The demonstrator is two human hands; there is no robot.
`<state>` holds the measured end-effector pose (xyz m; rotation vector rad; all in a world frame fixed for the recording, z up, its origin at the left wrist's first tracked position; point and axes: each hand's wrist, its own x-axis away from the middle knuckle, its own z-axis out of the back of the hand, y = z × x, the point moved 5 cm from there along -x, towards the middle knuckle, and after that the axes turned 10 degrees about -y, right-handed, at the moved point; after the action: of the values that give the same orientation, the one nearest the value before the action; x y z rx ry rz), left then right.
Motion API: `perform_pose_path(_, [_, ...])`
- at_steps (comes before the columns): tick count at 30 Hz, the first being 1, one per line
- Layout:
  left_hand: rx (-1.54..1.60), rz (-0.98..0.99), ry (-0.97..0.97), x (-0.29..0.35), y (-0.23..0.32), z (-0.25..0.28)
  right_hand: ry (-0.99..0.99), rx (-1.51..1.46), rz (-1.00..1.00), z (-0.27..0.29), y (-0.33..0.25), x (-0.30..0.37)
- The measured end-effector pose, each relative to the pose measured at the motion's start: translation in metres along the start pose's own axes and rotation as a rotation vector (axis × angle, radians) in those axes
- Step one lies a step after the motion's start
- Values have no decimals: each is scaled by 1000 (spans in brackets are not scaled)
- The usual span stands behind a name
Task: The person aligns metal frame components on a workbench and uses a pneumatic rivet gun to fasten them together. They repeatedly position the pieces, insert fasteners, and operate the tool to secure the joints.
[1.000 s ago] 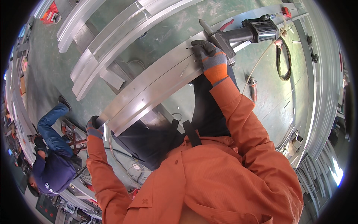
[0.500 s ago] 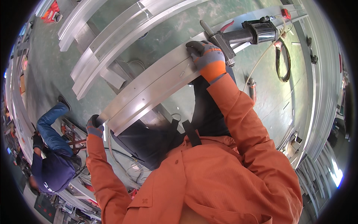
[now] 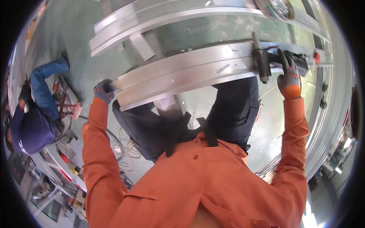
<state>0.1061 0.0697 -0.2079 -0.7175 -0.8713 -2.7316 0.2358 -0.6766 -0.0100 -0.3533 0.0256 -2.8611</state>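
In the head view, the profile [image 3: 171, 73] runs before your legs [image 3: 234, 102], its left end gripped by your left hand [image 3: 103, 91]. You seem to be steadying it; your right hand [image 3: 289, 76] spreads over the tool [image 3: 262, 64], contact unclear. Shifting it calls for even support. Floor [image 3: 182, 33] between its far edge and the rails [image 3: 152, 23] gives room; your legs crowd the near edge.

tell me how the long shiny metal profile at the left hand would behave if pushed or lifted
The long metal profile is probably stiff, given its metallic look. Its smooth, shiny face may feel slippery, even to the gloved left hand at its end. Its broad, flat shape suggests sliding rather than rolling.
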Motion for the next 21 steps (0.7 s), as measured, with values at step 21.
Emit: perform_pose_path(21, [33, 182, -21, -1, 24, -12, -16, -82, 560, 80, -92, -35])
